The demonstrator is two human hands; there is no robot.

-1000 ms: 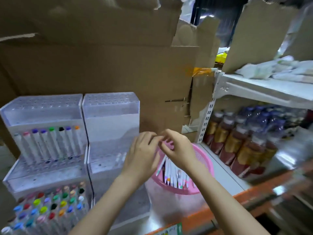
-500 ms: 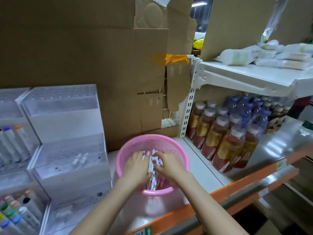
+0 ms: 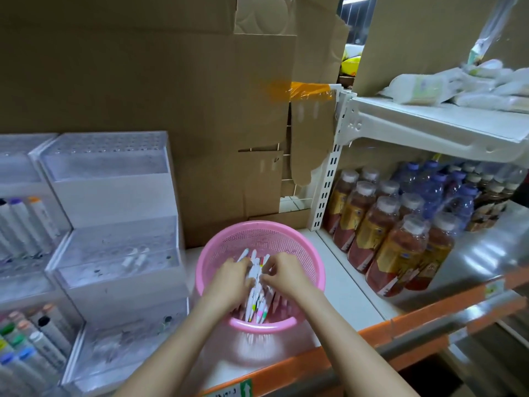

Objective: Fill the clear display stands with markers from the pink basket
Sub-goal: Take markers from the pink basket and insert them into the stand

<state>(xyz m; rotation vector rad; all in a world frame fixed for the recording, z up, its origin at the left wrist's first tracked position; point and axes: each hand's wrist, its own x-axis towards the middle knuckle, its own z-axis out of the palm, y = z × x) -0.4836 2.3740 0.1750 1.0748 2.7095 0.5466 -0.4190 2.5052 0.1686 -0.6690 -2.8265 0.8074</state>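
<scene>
Both hands are down in the pink basket [image 3: 310, 255] at 6 o'clock on the shelf — left hand [image 3: 232, 277] and right hand [image 3: 282, 272] each have fingers curled onto the bunch of markers [image 3: 256, 296] lying inside, gripping them. The step looks like gathering a handful: square the barrels parallel, take few enough to control, then carry them to the clear display stand [image 3: 114, 202] at 9 o'clock, whose tiers look mostly unfilled. Markers are slim, smooth white plastic barrels with coloured ends, likely slippery. Basket is round, thin mesh plastic, light — may slide if tugged. Stand is rigid, stepped, transparent, with gridded holes.
</scene>
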